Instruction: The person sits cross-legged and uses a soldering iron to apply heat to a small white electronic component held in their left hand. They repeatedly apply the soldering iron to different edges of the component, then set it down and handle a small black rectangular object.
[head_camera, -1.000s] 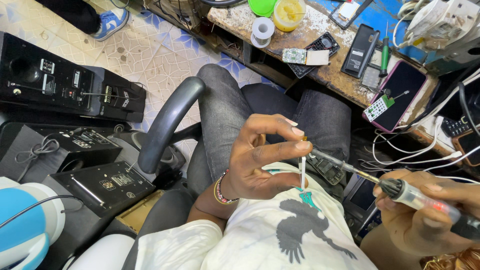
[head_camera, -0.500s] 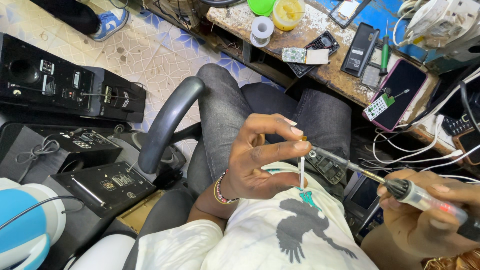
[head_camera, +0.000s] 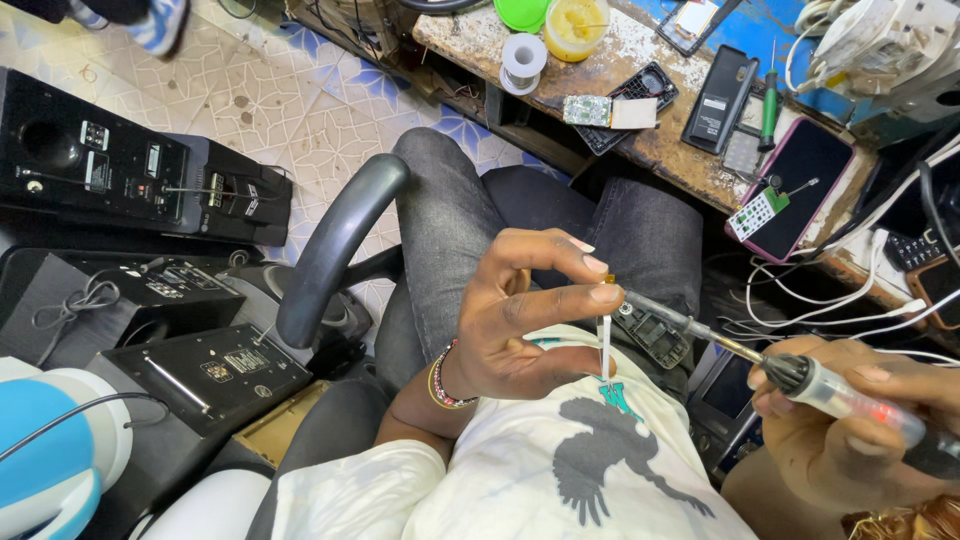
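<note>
Your left hand (head_camera: 520, 320) is raised over your lap, thumb and forefinger pinched on the top of a thin white wire (head_camera: 606, 345) that hangs straight down to your white shirt (head_camera: 520, 480). A small amber bit sits at the pinch. Your right hand (head_camera: 860, 420) is closed around a soldering iron (head_camera: 800, 375) with a clear handle that glows red inside; its metal tip points up and left and meets the top of the wire just beside your left fingertips. A small dark circuit board (head_camera: 652, 335) lies on your thigh right under the iron's shaft. You sit in a chair with a grey armrest (head_camera: 335, 250) on your left. Ahead of your knees the table (head_camera: 690, 150) carries a solder spool (head_camera: 522, 62), a yellow tub (head_camera: 576, 24), a black phone (head_camera: 718, 97) and a phone in a pink case (head_camera: 800, 180).
</note>
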